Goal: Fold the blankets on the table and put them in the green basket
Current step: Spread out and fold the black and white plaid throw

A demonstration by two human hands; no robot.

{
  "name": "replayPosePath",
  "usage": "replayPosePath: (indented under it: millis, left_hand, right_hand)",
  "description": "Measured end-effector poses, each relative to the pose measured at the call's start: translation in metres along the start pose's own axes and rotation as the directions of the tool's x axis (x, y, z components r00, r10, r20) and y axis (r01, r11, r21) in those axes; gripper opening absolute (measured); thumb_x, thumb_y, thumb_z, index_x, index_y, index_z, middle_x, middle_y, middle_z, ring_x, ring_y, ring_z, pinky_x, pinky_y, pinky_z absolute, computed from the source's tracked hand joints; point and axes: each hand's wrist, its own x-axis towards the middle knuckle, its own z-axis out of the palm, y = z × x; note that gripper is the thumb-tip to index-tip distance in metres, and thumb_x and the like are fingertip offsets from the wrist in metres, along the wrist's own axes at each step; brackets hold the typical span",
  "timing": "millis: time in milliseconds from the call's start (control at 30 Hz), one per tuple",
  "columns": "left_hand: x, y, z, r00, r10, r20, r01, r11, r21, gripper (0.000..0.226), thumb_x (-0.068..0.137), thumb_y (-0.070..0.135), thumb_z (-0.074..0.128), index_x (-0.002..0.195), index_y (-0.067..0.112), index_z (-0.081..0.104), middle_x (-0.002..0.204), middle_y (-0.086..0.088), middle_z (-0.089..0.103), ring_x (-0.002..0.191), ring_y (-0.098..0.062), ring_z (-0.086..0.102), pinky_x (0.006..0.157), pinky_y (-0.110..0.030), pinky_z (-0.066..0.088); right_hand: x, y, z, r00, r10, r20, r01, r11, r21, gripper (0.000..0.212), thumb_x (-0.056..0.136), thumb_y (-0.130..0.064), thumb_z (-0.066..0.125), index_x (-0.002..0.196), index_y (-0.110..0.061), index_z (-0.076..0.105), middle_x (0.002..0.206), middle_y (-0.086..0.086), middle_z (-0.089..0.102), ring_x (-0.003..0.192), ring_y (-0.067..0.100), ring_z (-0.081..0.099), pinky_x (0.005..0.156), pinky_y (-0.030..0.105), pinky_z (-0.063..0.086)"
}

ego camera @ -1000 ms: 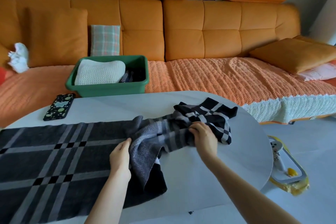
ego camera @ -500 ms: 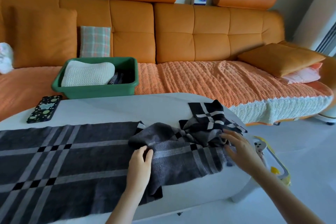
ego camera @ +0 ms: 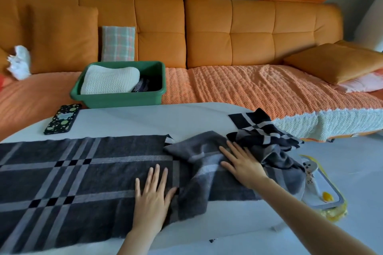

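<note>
A dark grey plaid blanket [ego camera: 68,176] lies lengthwise across the white table [ego camera: 145,122]; its left part is flat, its right end is bunched and hangs over the table's right edge. My left hand [ego camera: 152,194] lies flat, fingers spread, on the smooth part near the middle. My right hand [ego camera: 241,163] rests palm down with fingers apart on the rumpled part. The green basket [ego camera: 118,100] stands on the sofa beyond the table, holding a folded white knit blanket [ego camera: 109,79] and a dark striped one [ego camera: 145,86].
A black phone [ego camera: 62,119] with green dots lies at the table's far left. The orange sofa [ego camera: 228,33] carries cushions and a plaid pillow [ego camera: 118,43]. A white and yellow object [ego camera: 319,190] sits on the floor right of the table.
Both hands have let go of the pinched cloth and now lie flat on the blanket. The right end is spread wider towards the table's right edge.
</note>
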Motion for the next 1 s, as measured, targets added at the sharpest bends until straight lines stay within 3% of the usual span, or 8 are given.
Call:
replayPosePath:
  millis: [133, 267, 433, 567, 667, 833, 933, 1000]
  left_hand:
    - [-0.004, 0.003, 0.000, 0.998, 0.015, -0.058, -0.013, 0.999, 0.043, 0.071, 0.096, 0.056, 0.007, 0.132, 0.012, 0.050, 0.139, -0.010, 0.048, 0.131, -0.022, 0.032, 0.104, -0.050, 0.018]
    - [-0.005, 0.003, 0.002, 0.995, 0.019, -0.098, -0.012, 0.998, 0.069, 0.070, 0.095, 0.058, 0.010, 0.135, 0.013, 0.047, 0.141, -0.009, 0.044, 0.133, -0.022, 0.032, 0.108, -0.047, 0.012]
    - [-0.002, 0.002, 0.007, 0.994, 0.002, -0.106, 0.008, 0.996, 0.094, 0.069, 0.095, 0.060, 0.012, 0.139, 0.016, 0.040, 0.145, -0.007, 0.039, 0.135, -0.023, 0.033, 0.110, -0.046, 0.007]
    - [-0.002, 0.001, 0.012, 0.991, 0.016, -0.136, 0.001, 0.992, 0.124, 0.070, 0.094, 0.062, 0.013, 0.140, 0.016, 0.038, 0.147, -0.006, 0.037, 0.138, -0.021, 0.024, 0.110, -0.048, 0.009]
    - [-0.001, 0.001, 0.014, 0.989, 0.015, -0.150, 0.004, 0.992, 0.127, 0.069, 0.094, 0.063, 0.015, 0.141, 0.018, 0.037, 0.148, -0.005, 0.034, 0.138, -0.019, 0.021, 0.109, -0.050, 0.012]
    - [0.000, 0.000, 0.015, 0.986, 0.022, -0.167, 0.000, 0.992, 0.129, 0.068, 0.093, 0.064, 0.016, 0.141, 0.019, 0.036, 0.149, -0.004, 0.033, 0.139, -0.019, 0.022, 0.107, -0.051, 0.014]
    - [0.000, 0.000, 0.016, 0.985, 0.024, -0.168, -0.002, 0.991, 0.133, 0.069, 0.093, 0.065, 0.017, 0.142, 0.020, 0.035, 0.149, -0.004, 0.032, 0.139, -0.020, 0.025, 0.108, -0.051, 0.014]
    - [0.000, -0.001, 0.016, 0.985, 0.025, -0.170, -0.002, 0.991, 0.136, 0.069, 0.093, 0.065, 0.017, 0.142, 0.020, 0.035, 0.150, -0.004, 0.031, 0.139, -0.021, 0.024, 0.109, -0.051, 0.013]
  right_hand:
    - [-0.002, 0.037, -0.009, 0.996, 0.040, 0.077, -0.038, 0.999, -0.033, 0.108, 0.054, -0.079, -0.037, 0.148, -0.038, -0.003, 0.158, -0.007, -0.008, 0.146, 0.011, -0.006, 0.117, 0.033, -0.003]
    - [-0.001, 0.044, -0.021, 0.989, 0.030, 0.145, -0.036, 0.999, 0.040, 0.101, 0.061, -0.088, -0.009, 0.148, -0.038, 0.001, 0.157, -0.011, -0.010, 0.145, 0.009, -0.010, 0.118, 0.036, -0.005]
    - [0.017, -0.002, -0.038, 0.999, -0.018, -0.041, 0.027, 0.978, 0.205, 0.074, 0.086, -0.069, 0.014, 0.150, -0.031, 0.012, 0.156, -0.013, -0.002, 0.144, 0.005, -0.007, 0.117, 0.029, -0.006]
    - [0.049, -0.048, -0.026, 0.987, -0.146, 0.063, 0.125, 0.957, 0.261, 0.068, 0.090, -0.064, 0.015, 0.149, -0.030, 0.014, 0.158, -0.010, 0.000, 0.144, 0.006, -0.007, 0.119, 0.032, -0.003]
    - [0.068, -0.053, -0.010, 0.977, -0.099, 0.188, 0.072, 0.987, 0.145, 0.062, 0.096, -0.057, 0.016, 0.150, -0.031, 0.003, 0.158, -0.006, -0.006, 0.145, 0.011, -0.009, 0.119, 0.035, -0.003]
    - [0.087, -0.029, -0.003, 0.973, 0.114, 0.198, -0.135, 0.987, 0.092, 0.067, 0.094, -0.062, 0.014, 0.149, -0.030, -0.007, 0.158, -0.004, -0.013, 0.145, 0.015, -0.011, 0.119, 0.040, -0.002]
    - [0.086, -0.029, -0.006, 0.973, 0.084, 0.215, -0.114, 0.985, 0.132, 0.067, 0.095, -0.059, 0.016, 0.150, -0.027, -0.007, 0.158, -0.002, -0.014, 0.145, 0.015, -0.011, 0.119, 0.040, -0.004]
    - [0.072, -0.032, -0.012, 0.991, 0.026, 0.131, -0.049, 0.984, 0.173, 0.066, 0.096, -0.056, 0.017, 0.150, -0.026, -0.005, 0.158, -0.003, -0.012, 0.145, 0.013, -0.011, 0.119, 0.037, -0.005]
